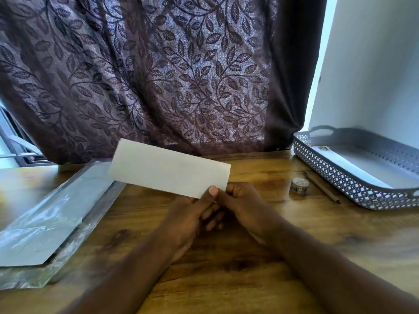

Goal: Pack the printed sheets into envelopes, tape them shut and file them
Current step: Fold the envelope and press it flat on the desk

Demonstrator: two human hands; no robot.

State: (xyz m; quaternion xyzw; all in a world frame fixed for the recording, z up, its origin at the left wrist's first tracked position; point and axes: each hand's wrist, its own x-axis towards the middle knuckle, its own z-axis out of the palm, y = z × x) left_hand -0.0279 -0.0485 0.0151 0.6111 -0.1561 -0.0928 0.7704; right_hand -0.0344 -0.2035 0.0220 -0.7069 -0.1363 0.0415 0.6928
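Note:
A folded white sheet [169,167] is held up above the wooden table, tilted with its left end higher. My left hand [192,211] pinches its lower right corner, thumb on the front. My right hand [242,205] grips the same corner from behind and from the right. A stack of white envelopes in a clear plastic wrapper [52,214] lies on the table at the left. A small roll of patterned tape [299,185] stands to the right of my hands. The grey lattice tray [335,175] at the right holds a white envelope [371,164] with a stamp at its corner.
A pencil [322,187] lies between the tape roll and the tray. A dark leaf-patterned curtain [158,75] hangs right behind the table's far edge. A white wall rises behind the tray. Bare wood shows between my forearms.

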